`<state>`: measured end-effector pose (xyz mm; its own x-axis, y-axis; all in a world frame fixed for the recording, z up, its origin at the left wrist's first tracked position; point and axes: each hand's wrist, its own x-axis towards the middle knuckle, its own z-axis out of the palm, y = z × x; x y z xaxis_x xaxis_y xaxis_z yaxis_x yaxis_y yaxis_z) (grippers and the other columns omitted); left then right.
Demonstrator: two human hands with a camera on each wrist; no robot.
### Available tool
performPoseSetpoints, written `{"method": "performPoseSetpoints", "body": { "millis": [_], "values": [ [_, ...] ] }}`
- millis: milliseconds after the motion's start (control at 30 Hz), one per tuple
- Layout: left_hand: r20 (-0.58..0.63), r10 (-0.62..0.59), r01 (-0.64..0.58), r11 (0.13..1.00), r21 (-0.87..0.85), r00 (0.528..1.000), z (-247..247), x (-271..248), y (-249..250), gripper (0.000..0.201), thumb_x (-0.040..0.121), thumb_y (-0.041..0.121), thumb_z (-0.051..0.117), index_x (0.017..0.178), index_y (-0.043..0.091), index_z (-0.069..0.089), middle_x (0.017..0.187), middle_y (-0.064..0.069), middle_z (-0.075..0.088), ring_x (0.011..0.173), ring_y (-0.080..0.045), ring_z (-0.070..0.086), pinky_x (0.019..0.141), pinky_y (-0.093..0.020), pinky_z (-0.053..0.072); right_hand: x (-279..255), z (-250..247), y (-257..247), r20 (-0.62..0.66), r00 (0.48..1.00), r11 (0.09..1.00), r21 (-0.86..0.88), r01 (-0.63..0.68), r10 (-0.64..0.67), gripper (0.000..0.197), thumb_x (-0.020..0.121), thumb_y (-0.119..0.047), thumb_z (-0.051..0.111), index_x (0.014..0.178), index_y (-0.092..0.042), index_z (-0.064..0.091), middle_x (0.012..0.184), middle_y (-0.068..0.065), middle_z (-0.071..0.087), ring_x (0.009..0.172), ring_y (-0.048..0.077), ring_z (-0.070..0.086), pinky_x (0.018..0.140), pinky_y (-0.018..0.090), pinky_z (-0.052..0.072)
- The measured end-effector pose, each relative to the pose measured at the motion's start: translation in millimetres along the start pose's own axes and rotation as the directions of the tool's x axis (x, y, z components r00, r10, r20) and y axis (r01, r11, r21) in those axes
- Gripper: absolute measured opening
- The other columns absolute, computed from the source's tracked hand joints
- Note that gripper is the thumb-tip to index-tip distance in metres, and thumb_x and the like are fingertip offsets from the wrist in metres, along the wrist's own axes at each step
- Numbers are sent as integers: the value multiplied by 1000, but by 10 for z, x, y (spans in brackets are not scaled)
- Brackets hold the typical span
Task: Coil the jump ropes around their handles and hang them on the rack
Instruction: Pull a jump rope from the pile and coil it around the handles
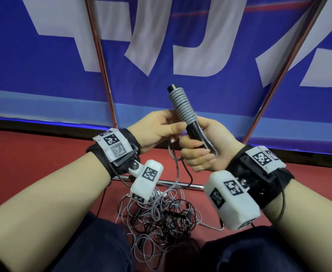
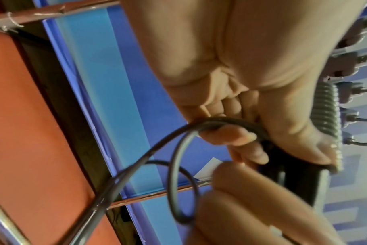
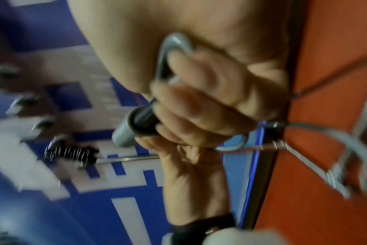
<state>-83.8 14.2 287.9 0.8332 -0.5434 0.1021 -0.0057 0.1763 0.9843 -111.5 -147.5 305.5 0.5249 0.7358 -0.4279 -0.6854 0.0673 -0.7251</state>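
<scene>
A black jump-rope handle (image 1: 194, 130) stands tilted up between my hands, its upper part wrapped in tight grey rope coils (image 1: 182, 104). My right hand (image 1: 197, 152) grips the handle's lower end, where a grey rope loop (image 3: 174, 43) bends over the fingers. My left hand (image 1: 173, 132) sits just left of the handle and pinches the loose grey rope (image 2: 210, 126) between thumb and fingers. That rope hangs down to a tangle of grey and black ropes (image 1: 161, 216) on the floor. The coils (image 2: 327, 116) show beside my left thumb.
The rack's metal poles (image 1: 102, 61) (image 1: 282, 69) rise in front of a blue banner, with a base bar (image 1: 173, 183) on the red floor. Rack hooks (image 2: 350, 92) stick out above, and one carries a coiled black rope (image 3: 71, 154). My knees are at the bottom.
</scene>
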Motion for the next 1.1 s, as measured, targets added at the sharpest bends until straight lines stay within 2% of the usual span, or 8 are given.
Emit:
{"method": "performPoseSetpoints", "body": {
  "millis": [100, 167, 233, 467, 633, 767, 933, 1100],
  "values": [
    [-65, 3, -3, 1000, 11, 998, 34, -19, -11, 36, 73, 4, 73, 107, 6, 60, 84, -6, 68, 58, -12, 59, 54, -19, 46, 48, 43, 60, -385, 867, 923, -338, 187, -317, 62, 97, -49, 29, 65, -7, 62, 51, 10, 52, 34, 21, 45, 36, 19, 35],
    [-93, 7, -7, 1000, -1, 996, 74, -28, -20, 28, 74, 6, 68, 101, 6, 60, 74, -3, 69, 54, -14, 59, 55, -21, 47, 58, 75, 88, -476, 758, 888, -342, 307, -446, 47, 99, -32, 33, 80, -1, 61, 56, 18, 58, 42, 27, 54, 43, 29, 49],
    [-182, 13, -13, 1000, 0, 983, 74, -14, -35, 16, 81, 5, 62, 97, 5, 61, 67, 3, 68, 51, -8, 56, 54, -18, 45, 34, 89, 63, -522, 711, 882, -277, 382, -472, 44, 98, -28, 33, 82, 3, 59, 59, 22, 61, 45, 29, 57, 47, 34, 52],
    [-358, 31, -7, 998, 69, 933, 104, 18, -108, 19, 72, 15, 74, 88, 9, 66, 74, -1, 71, 64, -12, 63, 55, -19, 50, 16, 35, 53, -456, 698, 786, -565, 252, -552, 49, 99, -47, 38, 86, -7, 63, 63, 10, 57, 48, 23, 48, 42, 24, 36],
    [-403, 72, 25, 973, 229, 913, 178, 55, -54, 30, 82, 18, 71, 99, -1, 55, 63, 1, 63, 42, -7, 52, 38, -18, 39, -10, 5, 47, -440, 714, 798, -535, 279, -544, 49, 98, -52, 38, 82, -10, 58, 59, 4, 46, 44, 15, 35, 41, 20, 21],
    [-269, 67, 20, 951, 309, 961, 164, 40, -51, 30, 90, 25, 62, 105, 3, 48, 76, -6, 57, 43, -11, 46, 39, -19, 35, -24, -43, 69, -460, 738, 855, -413, 314, -494, 49, 95, -56, 39, 87, -11, 55, 56, 1, 41, 42, 12, 27, 38, 19, 15],
    [-22, -40, 44, 968, 248, 999, 49, -38, -5, 15, 97, 15, 48, 109, 5, 48, 66, -11, 62, 50, -15, 51, 55, -23, 44, -42, -78, 60, -509, 709, 866, -382, 322, -488, 47, 96, -55, 39, 80, -16, 59, 55, 0, 41, 39, 10, 26, 38, 19, 11],
    [68, -162, 123, 912, 391, 984, 23, -83, -33, 39, 85, 42, 49, 82, 8, 68, 59, -3, 63, 56, -14, 49, 61, -19, 43, -44, -69, 73, -501, 709, 852, -436, 289, -496, 48, 95, -56, 41, 74, -16, 57, 54, 0, 41, 40, 12, 27, 53, 32, 8]
  ]
}}
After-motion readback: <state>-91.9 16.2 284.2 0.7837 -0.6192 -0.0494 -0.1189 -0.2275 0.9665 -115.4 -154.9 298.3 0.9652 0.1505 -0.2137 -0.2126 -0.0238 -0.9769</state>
